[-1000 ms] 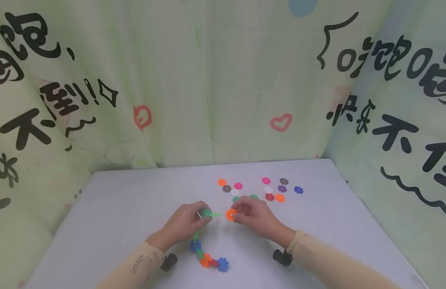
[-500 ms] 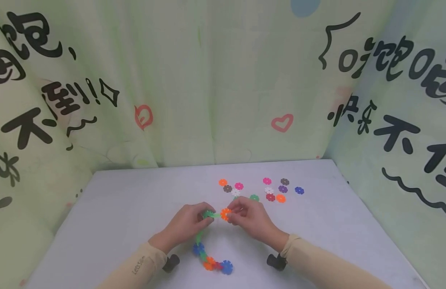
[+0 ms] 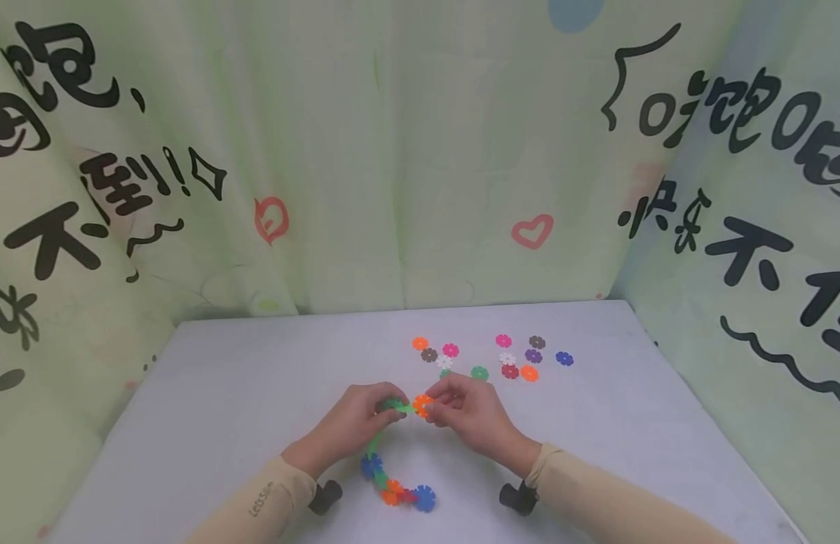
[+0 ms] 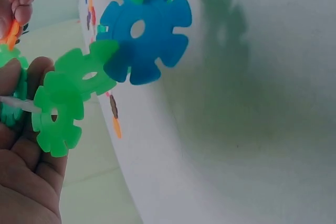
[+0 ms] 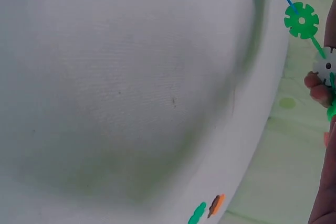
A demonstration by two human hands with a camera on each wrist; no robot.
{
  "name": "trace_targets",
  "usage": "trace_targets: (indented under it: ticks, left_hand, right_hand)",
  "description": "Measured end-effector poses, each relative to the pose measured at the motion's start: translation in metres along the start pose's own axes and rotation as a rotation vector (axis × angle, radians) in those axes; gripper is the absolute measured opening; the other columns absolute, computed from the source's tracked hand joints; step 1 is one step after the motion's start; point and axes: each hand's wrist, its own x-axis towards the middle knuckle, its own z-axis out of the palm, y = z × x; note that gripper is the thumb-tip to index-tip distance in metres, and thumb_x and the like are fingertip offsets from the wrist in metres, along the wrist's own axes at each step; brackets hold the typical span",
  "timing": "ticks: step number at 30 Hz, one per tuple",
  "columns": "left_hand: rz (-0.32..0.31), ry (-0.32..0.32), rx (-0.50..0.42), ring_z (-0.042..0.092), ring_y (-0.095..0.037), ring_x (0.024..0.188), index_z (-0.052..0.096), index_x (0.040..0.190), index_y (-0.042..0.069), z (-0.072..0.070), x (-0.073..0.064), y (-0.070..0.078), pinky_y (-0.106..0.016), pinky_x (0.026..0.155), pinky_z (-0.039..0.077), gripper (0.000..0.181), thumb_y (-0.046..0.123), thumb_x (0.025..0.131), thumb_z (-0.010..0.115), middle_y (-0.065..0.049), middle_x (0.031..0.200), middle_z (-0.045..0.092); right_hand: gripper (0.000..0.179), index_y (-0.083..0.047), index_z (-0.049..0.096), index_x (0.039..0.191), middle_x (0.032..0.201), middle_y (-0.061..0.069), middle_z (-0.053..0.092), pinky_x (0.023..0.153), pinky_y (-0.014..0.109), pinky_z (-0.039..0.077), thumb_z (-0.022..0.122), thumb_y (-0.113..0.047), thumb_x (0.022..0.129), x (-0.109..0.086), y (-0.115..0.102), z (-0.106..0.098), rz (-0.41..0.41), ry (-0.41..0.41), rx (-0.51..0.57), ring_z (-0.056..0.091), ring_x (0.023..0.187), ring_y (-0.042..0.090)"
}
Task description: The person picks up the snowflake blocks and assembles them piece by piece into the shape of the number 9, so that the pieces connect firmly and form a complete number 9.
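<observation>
My left hand pinches the upper end of a chain of slotted plastic snowflake discs. Green discs and a white disc sit close to its fingers. Below the hand, the chain curves down through a blue disc and an orange one to a blue end disc. Between thumb and fingers, my right hand holds a loose-coloured orange snowflake disc on edge, right at the green disc sticking out from the left fingertips. Fingers partly hide where the discs meet.
Several loose discs lie flat behind the hands, among them an orange disc, a green disc and a blue disc. The white table ends at a printed curtain at the back and sides.
My right hand has moved left with the orange disc, closing the gap to the green disc. The left hand has shifted slightly right, and the chain hangs from it still.
</observation>
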Motion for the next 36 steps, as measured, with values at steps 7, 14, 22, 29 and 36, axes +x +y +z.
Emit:
trace_targets:
  ticks: [7, 14, 22, 29, 36]
  left_hand:
    - [-0.028, -0.002, -0.013, 0.065, -0.01, 0.094, 0.071, 0.113, 0.016, 0.003, 0.004, 0.002, -0.034, 0.084, 0.054, 0.022, 0.011, 0.092, 0.072, 0.006, 0.109, 0.071]
    - [-0.032, -0.023, 0.029, 0.061, -0.011, 0.094, 0.07, 0.117, 0.018, 0.003, 0.005, 0.002, -0.034, 0.083, 0.054, 0.029, 0.015, 0.089, 0.076, 0.01, 0.11, 0.069]
    - [-0.029, -0.039, 0.016, 0.062, -0.01, 0.091, 0.066, 0.128, 0.015, -0.001, 0.005, -0.003, -0.032, 0.081, 0.054, 0.041, 0.011, 0.088, 0.076, 0.008, 0.114, 0.067]
    - [-0.037, -0.039, 0.009, 0.063, -0.011, 0.097, 0.068, 0.126, 0.017, -0.001, 0.005, -0.002, -0.03, 0.081, 0.054, 0.036, 0.018, 0.09, 0.075, 0.007, 0.12, 0.067]
    - [-0.029, -0.034, 0.015, 0.063, -0.014, 0.108, 0.072, 0.118, 0.019, 0.0, 0.006, 0.0, -0.033, 0.085, 0.054, 0.027, 0.016, 0.091, 0.074, 0.008, 0.117, 0.069]
  right_hand:
    - [0.012, -0.011, 0.068, 0.1, 0.083, -0.005, 0.072, 0.069, 0.03, 0.057, 0.073, -0.007, 0.09, 0.001, -0.002, 0.002, -0.013, 0.037, -0.018, 0.071, 0.076, 0.014]
    - [0.013, -0.012, 0.067, 0.101, 0.086, -0.005, 0.072, 0.072, 0.028, 0.057, 0.074, -0.009, 0.09, 0.003, 0.004, -0.003, 0.003, 0.03, -0.046, 0.071, 0.079, 0.012]
    - [0.015, -0.012, 0.067, 0.103, 0.089, -0.001, 0.073, 0.073, 0.029, 0.057, 0.074, -0.01, 0.091, 0.005, 0.01, -0.005, 0.003, 0.039, 0.012, 0.072, 0.083, 0.025]
    - [0.014, -0.012, 0.067, 0.102, 0.089, -0.001, 0.073, 0.072, 0.03, 0.057, 0.075, -0.015, 0.091, 0.006, 0.01, -0.005, -0.004, 0.025, 0.032, 0.072, 0.082, 0.022]
    - [0.015, -0.01, 0.068, 0.103, 0.089, 0.0, 0.073, 0.072, 0.03, 0.057, 0.075, -0.016, 0.091, 0.006, 0.01, -0.005, 0.012, -0.003, 0.033, 0.072, 0.084, 0.026]
